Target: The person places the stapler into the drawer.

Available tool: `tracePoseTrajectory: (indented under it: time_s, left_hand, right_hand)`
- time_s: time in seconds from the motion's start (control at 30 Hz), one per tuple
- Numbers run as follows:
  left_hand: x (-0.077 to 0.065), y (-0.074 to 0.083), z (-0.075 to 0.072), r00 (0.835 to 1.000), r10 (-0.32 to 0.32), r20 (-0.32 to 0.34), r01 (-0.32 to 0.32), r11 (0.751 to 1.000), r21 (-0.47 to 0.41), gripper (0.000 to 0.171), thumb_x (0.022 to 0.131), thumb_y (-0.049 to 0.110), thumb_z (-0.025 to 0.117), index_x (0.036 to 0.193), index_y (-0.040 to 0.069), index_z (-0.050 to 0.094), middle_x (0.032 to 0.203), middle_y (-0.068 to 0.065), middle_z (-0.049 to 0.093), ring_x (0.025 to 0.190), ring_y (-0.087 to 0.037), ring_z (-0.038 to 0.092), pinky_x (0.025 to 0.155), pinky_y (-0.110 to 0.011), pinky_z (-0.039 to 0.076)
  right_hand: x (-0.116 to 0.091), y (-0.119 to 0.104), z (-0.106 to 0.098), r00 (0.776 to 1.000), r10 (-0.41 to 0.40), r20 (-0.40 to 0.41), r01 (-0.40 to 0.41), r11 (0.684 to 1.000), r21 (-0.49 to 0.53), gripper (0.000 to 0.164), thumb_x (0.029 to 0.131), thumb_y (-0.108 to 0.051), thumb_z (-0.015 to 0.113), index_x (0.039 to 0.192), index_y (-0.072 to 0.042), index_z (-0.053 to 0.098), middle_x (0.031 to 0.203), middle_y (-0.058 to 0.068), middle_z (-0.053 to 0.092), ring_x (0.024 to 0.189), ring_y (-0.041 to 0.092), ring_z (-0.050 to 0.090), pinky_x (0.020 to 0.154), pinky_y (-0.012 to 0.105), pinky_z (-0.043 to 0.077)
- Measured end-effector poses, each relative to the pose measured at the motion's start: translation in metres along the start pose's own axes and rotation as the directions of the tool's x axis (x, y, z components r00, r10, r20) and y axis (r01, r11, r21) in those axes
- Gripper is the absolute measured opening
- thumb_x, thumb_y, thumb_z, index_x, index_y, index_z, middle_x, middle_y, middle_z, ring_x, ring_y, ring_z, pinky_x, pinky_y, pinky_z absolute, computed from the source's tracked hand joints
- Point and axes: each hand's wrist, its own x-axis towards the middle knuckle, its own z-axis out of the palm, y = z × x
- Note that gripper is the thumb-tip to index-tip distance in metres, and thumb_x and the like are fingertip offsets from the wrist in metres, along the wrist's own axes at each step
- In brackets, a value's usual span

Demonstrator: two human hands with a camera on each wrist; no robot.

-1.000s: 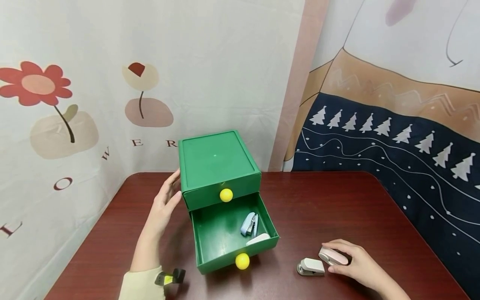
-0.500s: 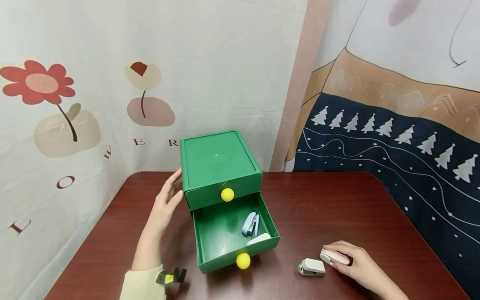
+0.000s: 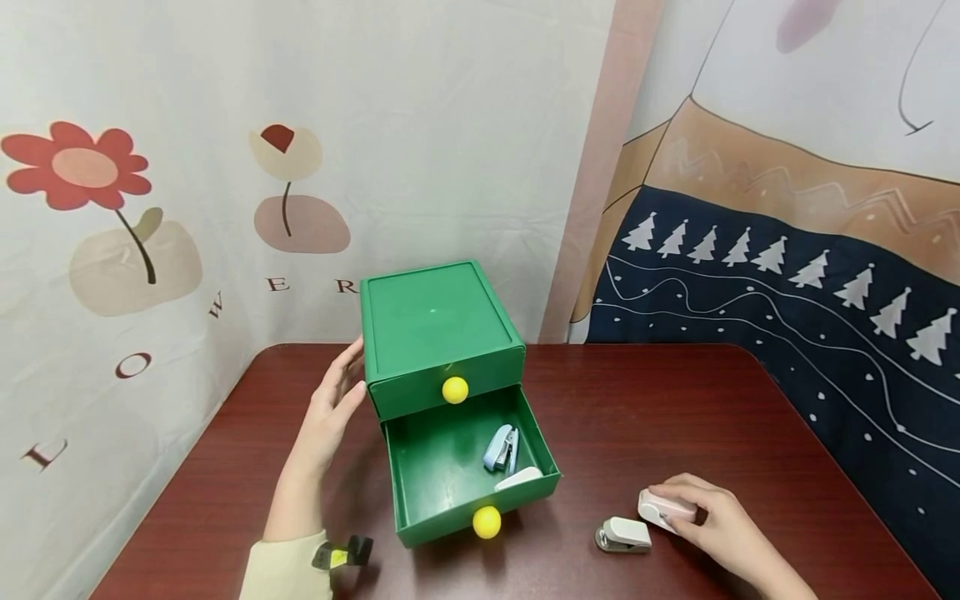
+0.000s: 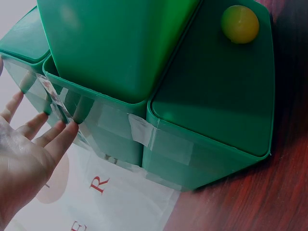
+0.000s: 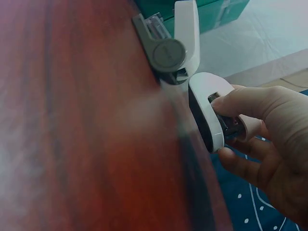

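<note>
My left hand rests its outstretched fingers against the left side of a green drawer box; the left wrist view shows the fingertips on clear tape there. Its lower drawer is pulled out and holds a light-blue stapler and a white object, partly hidden by the front wall. Low on the right, my right hand pinches a pale pink and white stapler between thumb and fingers. A white and grey stapler lies on the table just left of it.
The upper drawer with a yellow knob is pushed in; another yellow knob sits on the lower drawer's front. Dark red-brown table extends under everything. A printed curtain hangs behind the table's back edge.
My right hand has turned the pink and white stapler slightly within its grip, staying near the same spot. The left hand keeps its place on the box. The head view shifted a little.
</note>
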Motion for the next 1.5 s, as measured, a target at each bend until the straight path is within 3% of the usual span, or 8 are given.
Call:
tracePoseTrajectory:
  time_s: [0.2, 0.43, 0.67, 0.83, 1.13, 1.37, 1.5]
  left_hand:
    - [0.000, 0.000, 0.000, 1.000, -0.006, 0.003, 0.006, 1.000, 0.006, 0.052, 0.101, 0.003, 0.042, 0.151, 0.012, 0.029, 0.152, -0.006, 0.031, 0.134, -0.016, 0.033, 0.098, -0.019, 0.033]
    - [0.000, 0.000, -0.001, 1.000, -0.018, 0.001, 0.018, 1.000, 0.019, 0.053, 0.101, 0.004, 0.043, 0.151, 0.013, 0.029, 0.152, -0.005, 0.031, 0.134, -0.017, 0.033, 0.098, -0.020, 0.033]
    - [0.000, 0.000, -0.001, 1.000, -0.017, 0.003, 0.017, 1.000, 0.023, 0.053, 0.101, 0.005, 0.043, 0.152, 0.014, 0.029, 0.153, -0.004, 0.030, 0.134, -0.016, 0.032, 0.098, -0.020, 0.033]
    - [0.000, 0.001, 0.000, 1.000, -0.022, -0.002, 0.022, 0.999, 0.023, 0.053, 0.101, 0.004, 0.043, 0.151, 0.014, 0.029, 0.152, -0.004, 0.031, 0.134, -0.016, 0.032, 0.098, -0.020, 0.033]
    - [-0.001, 0.001, 0.001, 1.000, -0.015, -0.006, 0.016, 1.000, 0.013, 0.052, 0.101, 0.003, 0.042, 0.151, 0.012, 0.029, 0.152, -0.005, 0.030, 0.134, -0.017, 0.032, 0.098, -0.019, 0.033]
    - [-0.001, 0.001, 0.001, 1.000, -0.020, -0.003, 0.020, 1.000, 0.022, 0.052, 0.101, 0.004, 0.042, 0.151, 0.013, 0.029, 0.152, -0.005, 0.030, 0.134, -0.016, 0.032, 0.098, -0.019, 0.033]
    - [-0.001, 0.001, 0.000, 1.000, -0.019, -0.002, 0.019, 1.000, 0.021, 0.052, 0.102, 0.004, 0.042, 0.151, 0.013, 0.029, 0.153, -0.005, 0.030, 0.135, -0.017, 0.032, 0.098, -0.019, 0.033]
  right_hand:
    - [0.011, -0.010, -0.004, 0.999, 0.013, -0.033, -0.013, 1.000, -0.011, 0.053, 0.060, 0.016, 0.079, 0.104, -0.014, 0.073, 0.098, -0.006, 0.065, 0.080, 0.005, 0.058, 0.066, 0.013, 0.042]
    - [0.026, -0.024, -0.007, 0.997, -0.030, -0.065, 0.033, 0.999, 0.039, 0.053, 0.063, 0.016, 0.078, 0.107, -0.012, 0.073, 0.098, -0.003, 0.065, 0.078, 0.007, 0.057, 0.060, 0.016, 0.043]
    - [0.044, -0.038, -0.010, 0.999, -0.026, -0.042, 0.028, 0.998, 0.050, 0.051, 0.065, 0.015, 0.078, 0.107, -0.013, 0.073, 0.100, -0.007, 0.064, 0.082, 0.005, 0.058, 0.061, 0.017, 0.046]
    - [0.056, -0.047, -0.007, 0.996, -0.052, -0.069, 0.057, 0.995, 0.077, 0.051, 0.062, 0.018, 0.078, 0.105, -0.009, 0.072, 0.098, 0.000, 0.064, 0.081, 0.008, 0.057, 0.058, 0.017, 0.046]
    - [0.086, -0.088, -0.008, 0.993, -0.081, -0.080, 0.090, 0.989, 0.117, 0.049, 0.061, 0.024, 0.073, 0.102, -0.002, 0.071, 0.094, 0.007, 0.063, 0.078, 0.011, 0.057, 0.057, 0.018, 0.048]
    - [0.098, -0.080, 0.004, 0.995, -0.085, -0.044, 0.091, 0.986, 0.143, 0.047, 0.065, 0.020, 0.075, 0.105, -0.005, 0.071, 0.100, 0.003, 0.064, 0.083, 0.012, 0.058, 0.057, 0.021, 0.049]
    - [0.105, -0.087, 0.010, 0.997, -0.067, -0.028, 0.071, 0.978, 0.195, 0.044, 0.069, 0.016, 0.076, 0.107, -0.007, 0.071, 0.102, 0.001, 0.063, 0.082, 0.012, 0.058, 0.052, 0.023, 0.050]
